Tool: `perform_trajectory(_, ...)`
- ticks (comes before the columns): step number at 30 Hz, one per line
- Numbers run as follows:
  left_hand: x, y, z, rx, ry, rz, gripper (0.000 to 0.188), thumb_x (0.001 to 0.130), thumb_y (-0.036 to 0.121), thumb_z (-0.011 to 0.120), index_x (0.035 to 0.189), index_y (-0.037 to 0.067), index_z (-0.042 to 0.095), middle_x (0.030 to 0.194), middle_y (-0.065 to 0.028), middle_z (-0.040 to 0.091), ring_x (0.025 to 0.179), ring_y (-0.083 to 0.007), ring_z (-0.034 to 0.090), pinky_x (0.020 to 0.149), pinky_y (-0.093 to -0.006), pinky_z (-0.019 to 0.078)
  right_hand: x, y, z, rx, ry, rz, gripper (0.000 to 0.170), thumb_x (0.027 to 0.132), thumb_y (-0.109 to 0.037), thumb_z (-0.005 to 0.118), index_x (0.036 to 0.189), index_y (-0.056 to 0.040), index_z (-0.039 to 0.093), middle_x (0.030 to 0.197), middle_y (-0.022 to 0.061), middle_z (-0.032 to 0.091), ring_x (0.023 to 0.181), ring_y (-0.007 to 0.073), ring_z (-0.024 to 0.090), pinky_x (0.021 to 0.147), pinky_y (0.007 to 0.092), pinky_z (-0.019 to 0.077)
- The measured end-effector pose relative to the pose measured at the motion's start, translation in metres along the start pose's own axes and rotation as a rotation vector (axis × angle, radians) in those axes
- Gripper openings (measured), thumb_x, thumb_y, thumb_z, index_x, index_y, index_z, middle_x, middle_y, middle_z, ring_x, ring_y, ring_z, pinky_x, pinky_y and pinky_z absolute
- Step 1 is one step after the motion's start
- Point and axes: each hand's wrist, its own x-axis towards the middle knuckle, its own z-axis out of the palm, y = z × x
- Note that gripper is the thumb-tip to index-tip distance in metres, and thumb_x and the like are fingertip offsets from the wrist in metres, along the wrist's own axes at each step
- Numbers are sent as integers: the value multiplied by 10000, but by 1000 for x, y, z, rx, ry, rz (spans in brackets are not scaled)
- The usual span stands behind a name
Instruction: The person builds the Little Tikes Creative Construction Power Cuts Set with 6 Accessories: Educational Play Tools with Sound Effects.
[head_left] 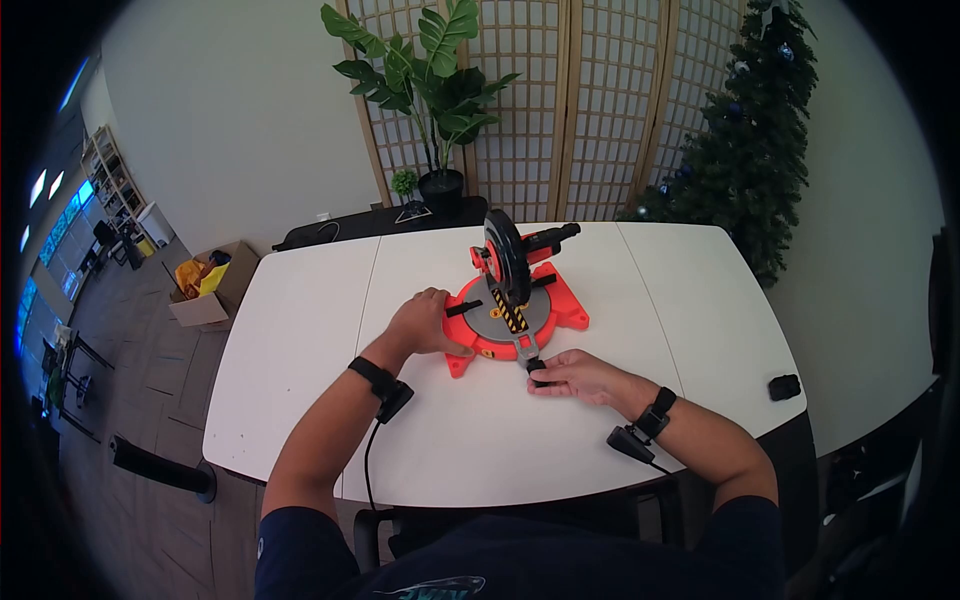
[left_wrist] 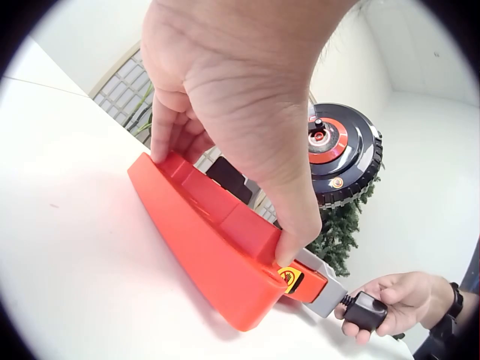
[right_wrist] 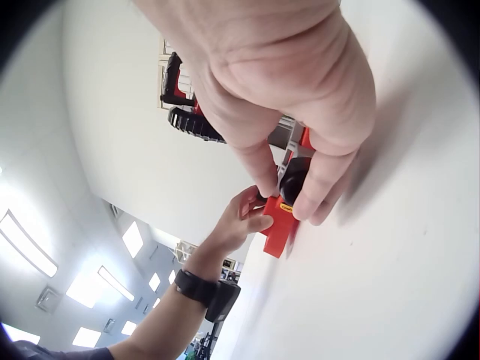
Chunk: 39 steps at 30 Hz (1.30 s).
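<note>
A toy miter saw (head_left: 480,318), with an orange-red base, grey round turntable and black-and-yellow striped strip, stands on the white table. Its black blade and guard (head_left: 508,255) are raised above the turntable. My left hand (head_left: 418,325) grips the left side of the base; in the left wrist view its thumb presses near the front corner and its fingers reach the back edge. At the front, my right hand (head_left: 582,378) pinches the black knob (left_wrist: 366,310) on the grey arm between thumb and fingers. Part of the knob is hidden by that hand in the right wrist view.
A small black object (head_left: 784,387) lies at the table's right edge. Behind the table are a potted plant (head_left: 440,185), a folding screen (head_left: 520,120) and a decorated Christmas tree (head_left: 745,150). An open cardboard box (head_left: 236,285) stands left. Cables hang from both wrist cameras.
</note>
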Motion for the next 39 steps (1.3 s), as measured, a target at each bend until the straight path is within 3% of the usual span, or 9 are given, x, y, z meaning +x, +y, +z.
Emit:
perform_trajectory(6, 2, 1, -2, 15, -41, -28, 1129, 486, 634, 852, 1323, -45, 514, 1267, -200, 583, 1183, -339, 576, 1024, -387, 477, 2, 0, -3, 65, 41, 23, 283, 945, -98, 661, 1110, 115, 577, 1113, 154, 627, 1031, 213, 674, 977, 300, 567)
perform_trajectory(12, 1, 2, -5, 2, -51, -37, 1123, 489, 623, 854, 1322, -49, 514, 1272, -202, 580, 1188, -338, 573, 1029, -386, 473, -1, -1, -2, -81, 35, -27, 293, 951, -106, 650, 1118, 126, 588, 1122, 170, 631, 1030, 226, 679, 951, 306, 572)
perform_trajectory(17, 1, 2, -4, -5, -47, -37, 1112, 492, 615, 852, 1321, -47, 517, 1268, -201, 583, 1186, -338, 574, 1026, -387, 475, 1, 1, -4, 149, 27, 22, 294, 952, -103, 646, 1115, 130, 574, 1125, 176, 623, 1028, 231, 681, 979, 307, 565)
perform_trajectory(20, 1, 3, -5, 4, -52, -41, 1112, 491, 616, 849, 1320, -48, 518, 1266, -202, 585, 1183, -336, 576, 1022, -386, 477, -2, 4, 3, 42, 55, -39, 277, 957, -90, 629, 1094, 140, 560, 1112, 190, 618, 1044, 257, 677, 984, 316, 566)
perform_trajectory(26, 0, 3, -6, -1, -53, -41, 1122, 491, 624, 847, 1326, -49, 515, 1268, -206, 585, 1185, -334, 578, 1021, -382, 477, 1, -2, -5, 187, -8, 34, 296, 971, -148, 638, 1098, 108, 562, 1118, 172, 610, 1061, 244, 666, 976, 312, 570)
perform_trajectory(29, 1, 2, -4, -4, -56, -46, 1125, 493, 624, 849, 1331, -47, 511, 1269, -205, 585, 1187, -332, 578, 1022, -382, 476, -1, -3, 4, 116, 32, 20, 320, 969, -159, 647, 1129, 100, 548, 1126, 171, 607, 1055, 240, 667, 976, 312, 570)
perform_trajectory(33, 1, 3, -5, -1, -54, -47, 1127, 492, 621, 851, 1333, -46, 510, 1271, -203, 585, 1187, -332, 578, 1024, -382, 475, -1, 3, 4, 20, 39, -44, 319, 971, -154, 640, 1136, 101, 542, 1118, 174, 611, 1052, 242, 669, 977, 314, 569)
perform_trajectory(39, 0, 4, -5, 4, -50, -47, 1133, 489, 621, 853, 1337, -46, 505, 1283, -202, 577, 1194, -335, 571, 1029, -382, 474, 1, -1, -3, 128, 24, 35, 277, 941, -100, 672, 1100, 100, 565, 1106, 156, 617, 1034, 229, 675, 980, 306, 565)
